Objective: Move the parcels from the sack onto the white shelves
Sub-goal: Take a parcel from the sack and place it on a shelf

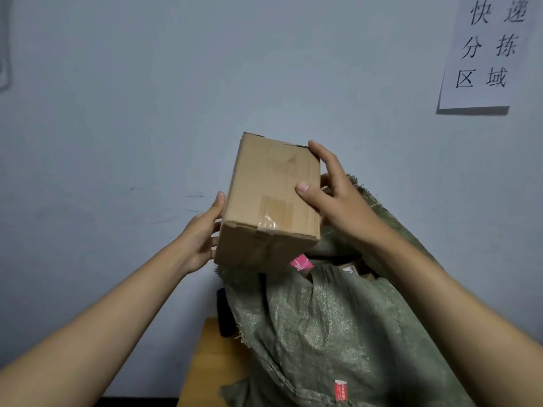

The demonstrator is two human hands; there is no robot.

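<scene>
Both hands hold a brown cardboard box (270,201) lifted above the open mouth of the green woven sack (338,333). The left hand (202,233) grips its left side; the right hand (332,195) clasps the right edge, thumb across the top face. A pink parcel (300,263) shows inside the sack, which stands on a wooden table (205,362) against the wall, below a paper sign (487,51).

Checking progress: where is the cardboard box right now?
Centre of the head view, the box is held by the left hand and right hand, above the green sack's open mouth.
</scene>
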